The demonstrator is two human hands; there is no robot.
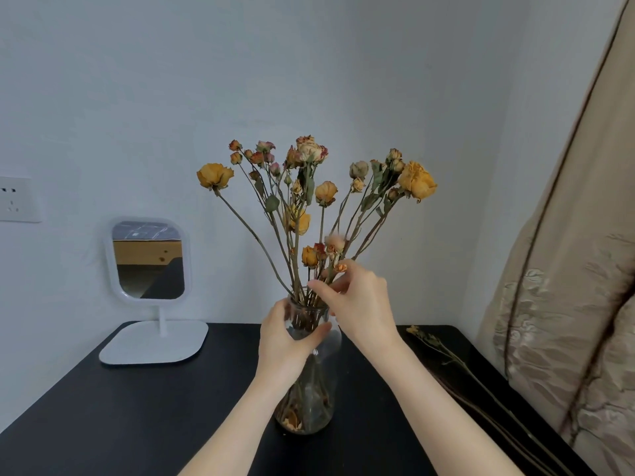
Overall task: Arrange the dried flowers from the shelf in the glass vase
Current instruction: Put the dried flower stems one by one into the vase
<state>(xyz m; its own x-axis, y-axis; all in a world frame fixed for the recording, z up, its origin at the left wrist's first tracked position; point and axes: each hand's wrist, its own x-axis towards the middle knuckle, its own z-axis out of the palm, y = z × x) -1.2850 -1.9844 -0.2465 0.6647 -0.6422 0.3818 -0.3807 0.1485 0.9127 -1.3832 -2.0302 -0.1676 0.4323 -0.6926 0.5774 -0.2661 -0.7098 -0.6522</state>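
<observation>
Stems going into glass vase (pixel 309 407) at table (pixel 137 407) centre.
Left hand (pixel 285 338) wraps the neck, steadying it; right hand (pixel 360 304) pinches short dried flowers (pixel 311 255) just above the mouth. Best lowered gently, brittle heads clear of neighbours; loose stems (pixel 443 348) wait far right.

The left hand (pixel 285 338) covers the vase (pixel 311 403) neck, the right hand (pixel 364 304) the stems (pixel 296 262) it pinches. A pale bloom (pixel 334 241) above is blurred; the socket (pixel 15 199) is cut at left.
</observation>
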